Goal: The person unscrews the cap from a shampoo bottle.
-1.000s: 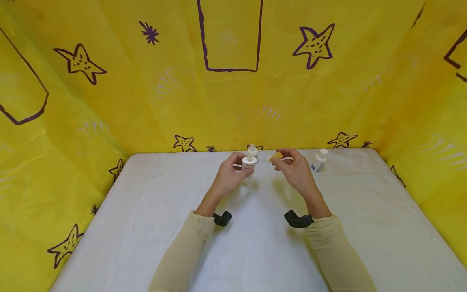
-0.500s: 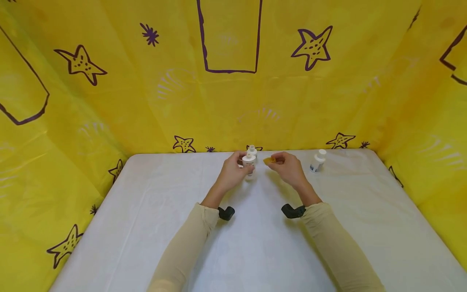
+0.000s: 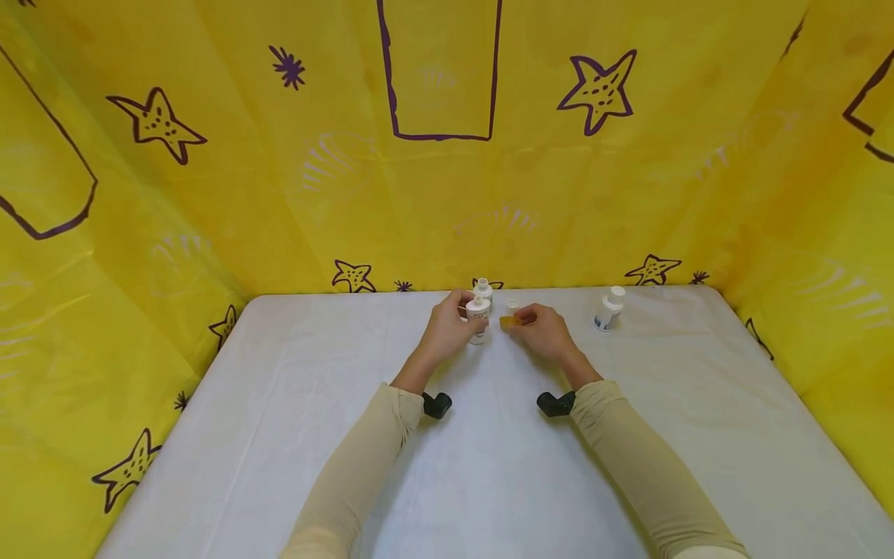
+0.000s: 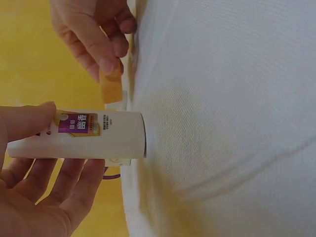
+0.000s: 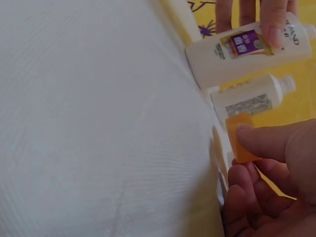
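Observation:
A white bottle [image 4: 98,136] with a purple label stands upright in my left hand [image 3: 445,330], thumb on one side and fingers on the other. Its neck is uncapped. Whether its base touches the table I cannot tell. My right hand [image 3: 548,335] pinches an orange-yellow bottle cap [image 5: 239,138] between thumb and fingers, to the right of that bottle and apart from it. Just behind the held bottle is a second white bottle [image 5: 247,98], also with an uncapped neck. A small whitish, see-through piece [image 3: 513,303] lies behind the right hand.
A third white bottle [image 3: 608,309] with its white cap on stands at the back right. The table [image 3: 475,481] has a white cover. A yellow curtain [image 3: 447,202] with starfish drawings closes off the back and both sides.
My right hand has moved left and down with the orange-yellow cap, nearer to the held bottle, and turned the cap. My left hand has barely shifted, keeping its grip on the bottle.

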{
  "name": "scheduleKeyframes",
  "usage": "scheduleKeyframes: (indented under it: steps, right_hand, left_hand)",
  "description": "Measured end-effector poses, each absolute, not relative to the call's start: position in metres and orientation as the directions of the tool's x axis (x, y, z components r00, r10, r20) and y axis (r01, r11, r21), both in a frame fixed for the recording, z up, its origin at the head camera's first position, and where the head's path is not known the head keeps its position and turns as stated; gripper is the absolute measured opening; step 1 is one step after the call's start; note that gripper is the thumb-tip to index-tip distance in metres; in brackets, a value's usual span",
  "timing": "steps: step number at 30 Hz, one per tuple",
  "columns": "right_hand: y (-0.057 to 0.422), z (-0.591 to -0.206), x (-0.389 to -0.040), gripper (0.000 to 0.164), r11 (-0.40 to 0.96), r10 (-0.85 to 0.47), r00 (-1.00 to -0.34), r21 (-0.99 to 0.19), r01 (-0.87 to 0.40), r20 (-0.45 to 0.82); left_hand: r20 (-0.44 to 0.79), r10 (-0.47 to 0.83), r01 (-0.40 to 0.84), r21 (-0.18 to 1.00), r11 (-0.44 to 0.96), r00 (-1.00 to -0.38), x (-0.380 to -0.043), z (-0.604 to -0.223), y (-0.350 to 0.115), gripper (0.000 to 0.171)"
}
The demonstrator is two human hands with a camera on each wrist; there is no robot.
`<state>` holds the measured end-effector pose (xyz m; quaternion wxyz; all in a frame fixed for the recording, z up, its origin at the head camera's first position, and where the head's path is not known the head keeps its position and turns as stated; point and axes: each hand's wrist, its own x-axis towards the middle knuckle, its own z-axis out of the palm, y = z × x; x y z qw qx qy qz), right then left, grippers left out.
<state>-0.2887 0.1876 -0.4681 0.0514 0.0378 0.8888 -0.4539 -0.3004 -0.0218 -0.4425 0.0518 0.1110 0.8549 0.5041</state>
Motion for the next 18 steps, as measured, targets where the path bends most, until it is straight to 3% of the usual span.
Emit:
scheduleKeyframes:
  steps: [18]
  right_hand:
    - [0.1852, -0.47, -0.2855, 0.035, 0.655, -0.024, -0.984, -0.747, 0.118, -0.177]
  left_hand:
    - [-0.015, 0.215, 0.091, 0.874, 0.477, -0.976, -0.3001, -0.4465, -0.0191, 0.048]
